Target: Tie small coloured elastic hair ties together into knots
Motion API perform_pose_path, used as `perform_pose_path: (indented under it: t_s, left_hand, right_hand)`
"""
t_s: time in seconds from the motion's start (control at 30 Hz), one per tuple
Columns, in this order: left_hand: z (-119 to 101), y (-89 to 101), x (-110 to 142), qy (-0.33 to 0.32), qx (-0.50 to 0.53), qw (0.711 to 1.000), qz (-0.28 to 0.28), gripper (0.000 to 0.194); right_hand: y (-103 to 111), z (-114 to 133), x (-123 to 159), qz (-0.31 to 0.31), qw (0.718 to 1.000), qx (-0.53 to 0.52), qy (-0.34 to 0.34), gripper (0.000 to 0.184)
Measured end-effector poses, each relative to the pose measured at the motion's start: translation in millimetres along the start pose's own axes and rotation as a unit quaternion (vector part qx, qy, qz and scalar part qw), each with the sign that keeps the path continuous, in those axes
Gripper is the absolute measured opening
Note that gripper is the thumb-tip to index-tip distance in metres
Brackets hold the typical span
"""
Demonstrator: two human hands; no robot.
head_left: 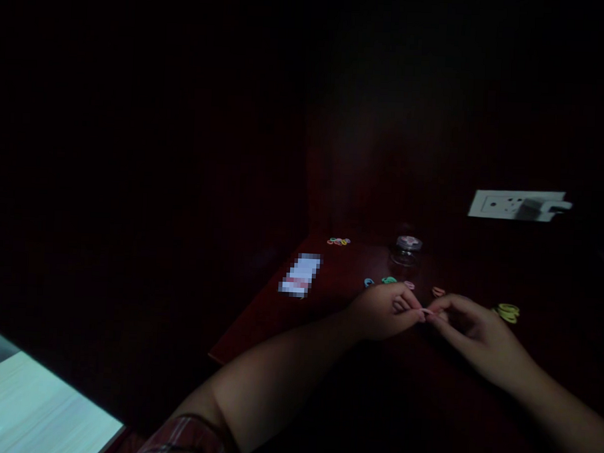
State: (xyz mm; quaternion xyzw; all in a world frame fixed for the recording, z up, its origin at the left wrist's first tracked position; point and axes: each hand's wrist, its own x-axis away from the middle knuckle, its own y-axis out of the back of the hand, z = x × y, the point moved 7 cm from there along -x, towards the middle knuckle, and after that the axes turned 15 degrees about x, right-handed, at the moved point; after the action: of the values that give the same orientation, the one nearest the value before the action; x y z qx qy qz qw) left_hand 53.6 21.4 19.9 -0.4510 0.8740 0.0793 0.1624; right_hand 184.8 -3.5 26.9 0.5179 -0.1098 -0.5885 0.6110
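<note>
A small pink hair tie (427,311) is pinched between the fingertips of both hands above the dark red table. My left hand (384,311) grips one end with thumb and forefinger. From the other side, my right hand (482,336) pinches it as well. Just beyond the fingers lie small groups of similar ties: blue ties (369,282), green ties (389,280), a pink one (409,285) and orange ties (438,292). Yellow ties (508,313) rest beyond my right hand, partly hidden by it.
A clear lidded jar (405,252) stands toward the back. Mixed coloured ties (339,241) lie at the far left corner, near a pixelated pale rectangle (301,275). A wall socket with a plug (518,205) is at right. A pale wooden surface (39,402) is lower left.
</note>
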Motion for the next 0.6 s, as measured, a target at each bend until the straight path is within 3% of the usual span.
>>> perform_pose_path:
  t_s: [0.6]
  left_hand:
    - [-9.5, -0.5, 0.8, -0.016, -0.039, 0.999, 0.006, 0.011]
  right_hand:
    - [3.5, 2.2, 0.5, -0.014, 1.0, 0.004, 0.001, 0.024]
